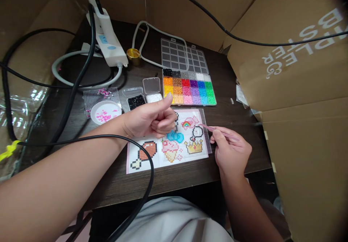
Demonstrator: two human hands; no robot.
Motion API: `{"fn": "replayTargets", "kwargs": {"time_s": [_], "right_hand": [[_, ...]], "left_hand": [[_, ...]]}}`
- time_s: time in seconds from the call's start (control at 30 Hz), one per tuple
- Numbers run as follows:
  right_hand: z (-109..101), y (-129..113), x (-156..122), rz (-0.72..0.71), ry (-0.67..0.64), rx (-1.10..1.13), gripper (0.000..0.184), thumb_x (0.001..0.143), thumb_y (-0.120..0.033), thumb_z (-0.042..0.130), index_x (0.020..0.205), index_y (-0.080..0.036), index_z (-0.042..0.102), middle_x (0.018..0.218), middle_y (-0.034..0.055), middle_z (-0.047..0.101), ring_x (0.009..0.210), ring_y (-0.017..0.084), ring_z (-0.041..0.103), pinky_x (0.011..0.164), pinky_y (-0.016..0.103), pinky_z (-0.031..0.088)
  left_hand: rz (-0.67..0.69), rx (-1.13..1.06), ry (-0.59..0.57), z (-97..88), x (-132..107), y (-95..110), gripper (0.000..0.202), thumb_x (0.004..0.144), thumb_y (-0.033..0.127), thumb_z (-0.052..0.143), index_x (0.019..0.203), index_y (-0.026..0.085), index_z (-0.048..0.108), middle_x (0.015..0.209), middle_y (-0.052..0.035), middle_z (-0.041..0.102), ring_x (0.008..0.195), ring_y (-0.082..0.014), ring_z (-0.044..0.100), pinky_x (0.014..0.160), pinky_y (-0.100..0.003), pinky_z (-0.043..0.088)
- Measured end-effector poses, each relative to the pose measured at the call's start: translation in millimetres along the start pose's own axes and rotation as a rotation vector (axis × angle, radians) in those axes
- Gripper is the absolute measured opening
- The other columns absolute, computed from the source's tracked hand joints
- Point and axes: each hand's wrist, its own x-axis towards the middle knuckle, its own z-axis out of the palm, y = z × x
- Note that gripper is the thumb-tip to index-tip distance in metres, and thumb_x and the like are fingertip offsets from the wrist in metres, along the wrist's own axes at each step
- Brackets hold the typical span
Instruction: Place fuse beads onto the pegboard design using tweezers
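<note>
A clear pegboard [206, 140] lies over a pattern sheet [141, 155] printed with a drumstick, ice cream, crown and rainbow. My left hand [149, 118] rests on the sheet's upper middle, fingers curled into a fist with the thumb raised; whether it holds anything is hidden. At the board's right edge my right hand [231, 151] pinches pink tweezers [217, 130], their tip over a black-outlined round motif [197, 131] of beads. Behind the board stands an open bead box [189, 87] with many colours.
A white dish of pink beads [105, 112] sits on another pegboard at left, beside small boxes of black beads [136, 101] and white beads [153, 97]. A power strip [107, 39], thick black cable [146, 184] and cardboard walls [299, 71] crowd the dark table [231, 89].
</note>
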Motion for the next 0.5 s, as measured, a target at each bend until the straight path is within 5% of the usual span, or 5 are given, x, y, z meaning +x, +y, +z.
{"fn": "replayTargets", "kwargs": {"time_s": [0.5], "right_hand": [[2.6, -5.1, 0.7, 0.003, -0.034, -0.052, 0.015, 0.078, -0.030, 0.078, 0.086, -0.017, 0.081, 0.071, 0.0041, 0.077, 0.056, 0.015, 0.068, 0.053, 0.027, 0.058]], "left_hand": [[-0.008, 0.014, -0.004, 1.4, 0.4, 2.0, 0.069, 0.089, 0.079, 0.033, 0.054, 0.021, 0.040, 0.051, 0.0055, 0.024, 0.046, -0.0095, 0.020, 0.043, -0.026, 0.019]]}}
